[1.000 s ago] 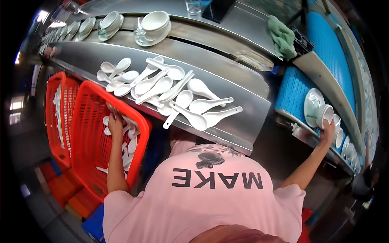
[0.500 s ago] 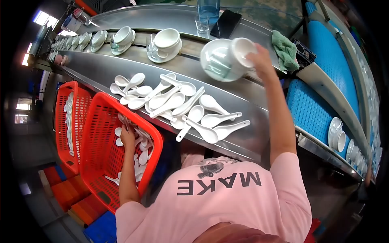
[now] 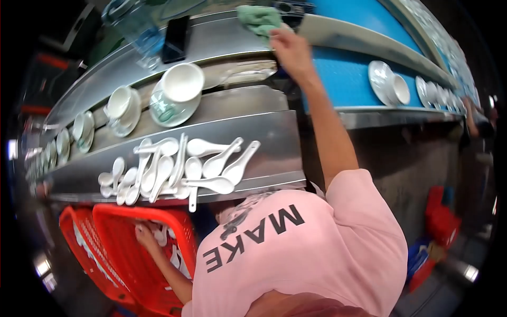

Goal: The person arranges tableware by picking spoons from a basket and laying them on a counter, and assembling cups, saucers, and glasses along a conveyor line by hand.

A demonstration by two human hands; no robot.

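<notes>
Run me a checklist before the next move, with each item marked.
1. Right hand touching the green cloth: cannot tell; they are close together.
2. Left hand inside the red basket: ok.
3. Left hand's hold: cannot tell; blurred.
4. Spoons on the metal counter lying separately: not ok; several overlap.
5. Blue belt bearing a bowl and saucer: ok.

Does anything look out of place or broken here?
The white, long-handled spoons lie jumbled on the shiny steel ledge, one handle poking past its front edge, unlike the orderly row of white bowls on white saucers. I see no spill or breakage, though blur hides detail.
</notes>
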